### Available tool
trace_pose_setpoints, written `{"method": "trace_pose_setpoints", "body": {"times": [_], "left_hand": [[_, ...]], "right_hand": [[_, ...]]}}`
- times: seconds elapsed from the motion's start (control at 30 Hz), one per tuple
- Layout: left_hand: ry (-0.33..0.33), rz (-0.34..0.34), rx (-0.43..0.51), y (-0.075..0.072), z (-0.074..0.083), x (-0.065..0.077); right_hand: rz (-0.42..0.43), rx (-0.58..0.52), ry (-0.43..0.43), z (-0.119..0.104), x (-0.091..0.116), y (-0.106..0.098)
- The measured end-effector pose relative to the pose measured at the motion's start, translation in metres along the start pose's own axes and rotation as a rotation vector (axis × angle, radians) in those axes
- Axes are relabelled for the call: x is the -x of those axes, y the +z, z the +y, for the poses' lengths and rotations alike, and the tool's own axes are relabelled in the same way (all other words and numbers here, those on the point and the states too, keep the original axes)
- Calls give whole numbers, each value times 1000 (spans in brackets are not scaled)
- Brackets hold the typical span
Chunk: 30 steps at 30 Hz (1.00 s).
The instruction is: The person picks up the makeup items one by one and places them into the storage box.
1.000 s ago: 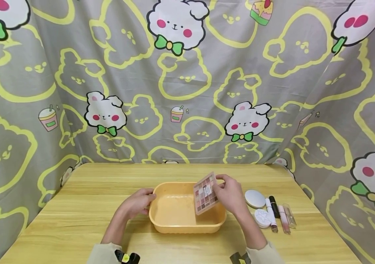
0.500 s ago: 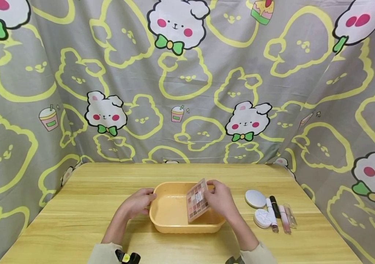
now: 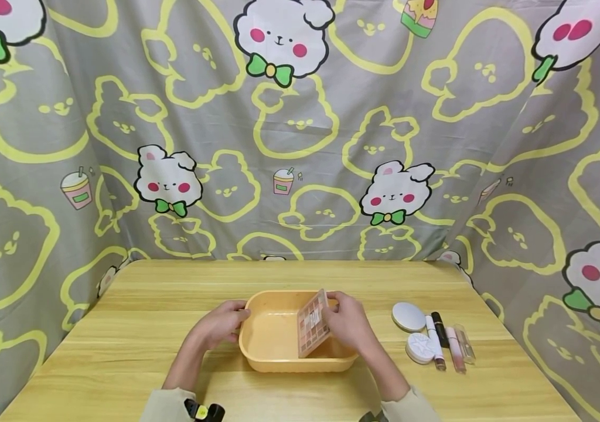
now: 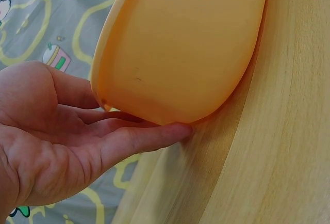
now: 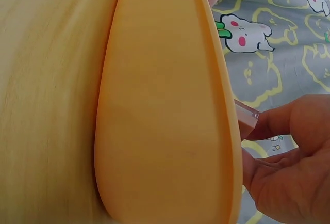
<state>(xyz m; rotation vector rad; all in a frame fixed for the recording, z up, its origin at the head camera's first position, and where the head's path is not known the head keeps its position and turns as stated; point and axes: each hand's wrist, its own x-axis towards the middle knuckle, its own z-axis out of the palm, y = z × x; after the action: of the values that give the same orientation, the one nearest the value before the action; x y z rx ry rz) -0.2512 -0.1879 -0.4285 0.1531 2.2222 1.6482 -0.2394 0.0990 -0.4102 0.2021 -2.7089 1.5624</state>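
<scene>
A yellow-orange plastic basin (image 3: 273, 340) stands on the wooden table. At its left end my left hand (image 3: 221, 323) grips the rim; in the left wrist view, one digit lies along the outside of the basin wall (image 4: 180, 53). My right hand (image 3: 348, 322) holds an eyeshadow palette (image 3: 310, 331) by its right side. The palette is tilted inside the basin, its lower edge down in it and its upper corner above the far rim. In the right wrist view only a corner of the palette (image 5: 246, 121) shows past the basin; the right fingertips are partly hidden.
Right of the basin lie a round silver compact (image 3: 408, 317), a round white case (image 3: 420, 348), a white tube (image 3: 434, 340), a black tube (image 3: 439, 329), a pink lip gloss tube (image 3: 456, 351) and a small clear case (image 3: 466, 344). A patterned curtain (image 3: 300, 129) surrounds the table (image 3: 163, 293).
My right hand has moved left and slightly down with the palette, which is now nearer the basin's middle and turned more edge-on. My left hand has stayed on the basin's rim.
</scene>
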Motion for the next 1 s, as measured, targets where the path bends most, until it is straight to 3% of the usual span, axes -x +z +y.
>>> {"method": "trace_pose_setpoints", "body": {"times": [0.33, 1.0], "left_hand": [[4, -14, 8, -1, -1, 0], [3, -4, 11, 0, 0, 0]], "right_hand": [[-69, -58, 15, -2, 4, -2], [-111, -86, -9, 1, 3, 1]]}}
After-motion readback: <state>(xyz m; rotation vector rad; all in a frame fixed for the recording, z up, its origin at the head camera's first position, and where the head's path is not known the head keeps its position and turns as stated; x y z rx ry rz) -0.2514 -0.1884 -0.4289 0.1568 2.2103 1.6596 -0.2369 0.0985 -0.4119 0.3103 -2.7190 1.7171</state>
